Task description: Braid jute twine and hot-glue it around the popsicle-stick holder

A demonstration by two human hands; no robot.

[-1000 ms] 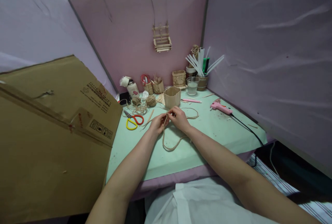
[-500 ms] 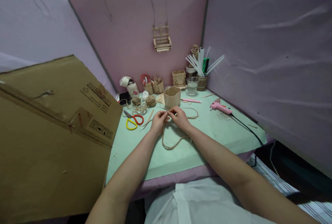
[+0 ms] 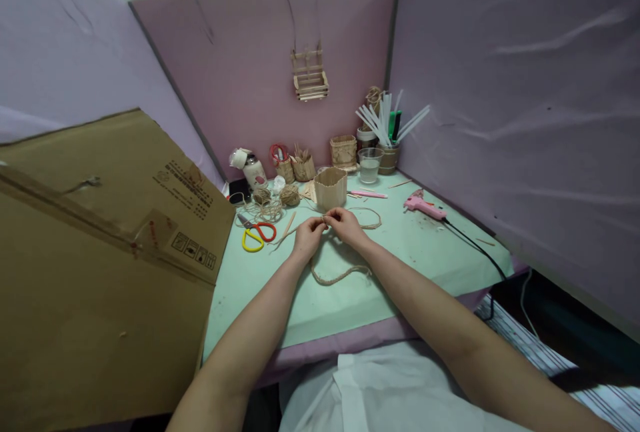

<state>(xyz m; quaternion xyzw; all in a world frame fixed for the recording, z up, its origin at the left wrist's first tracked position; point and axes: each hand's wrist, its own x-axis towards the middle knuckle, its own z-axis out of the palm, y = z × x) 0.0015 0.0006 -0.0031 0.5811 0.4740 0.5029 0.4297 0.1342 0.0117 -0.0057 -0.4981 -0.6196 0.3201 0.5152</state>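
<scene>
My left hand and my right hand meet over the middle of the table, fingertips pinched close together on a braided jute cord. One length of the cord curves on the table below my hands, and another loops out to the right. Loose strands stick out to the left of my left hand. The exact spot being pinched is mostly covered by my fingers. Just beyond my hands stands a wooden-stick cup. Scissors with one red and one yellow handle lie to the left.
A pink glue gun with a black cord lies at right. Twine balls, a bottle, stick cups and a cup of water line the back. A large cardboard sheet leans at left. A small stick swing hangs behind.
My fingertips have shifted slightly on the cord, with both hands still together. The cord's lower curve has moved a little. The whole view has shifted slightly.
</scene>
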